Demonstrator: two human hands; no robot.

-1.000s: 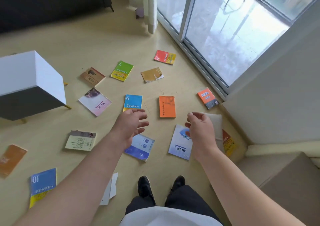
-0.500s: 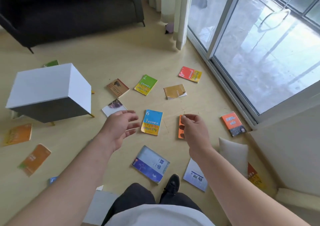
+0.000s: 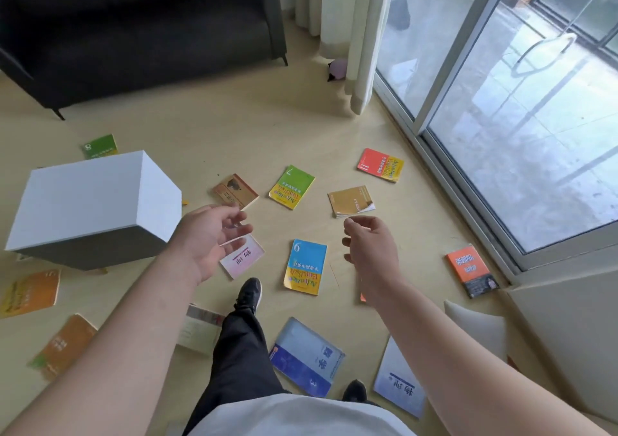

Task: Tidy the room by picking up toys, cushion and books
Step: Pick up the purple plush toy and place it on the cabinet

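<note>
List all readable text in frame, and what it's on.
"8": green book
"7": green-yellow book
"11": red book
"6" or "9" (seen inverted), "Advantage English": blue-yellow book
"3": blue book
"物理": pink book and pale book
Title on orange book by the window: too blurred.

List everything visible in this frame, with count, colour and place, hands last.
books: about fourteen, mixed colours, scattered flat on the floor
cushion: one, white, on the floor, near right
small toy: one, pink, beside the curtain
side table: one, white, left
sofa: one, black, far left
curtain: one, cream, by the glass door
shoes: two, black, among the books
left hand: one, empty, over the books
right hand: one, empty, over the books
</note>
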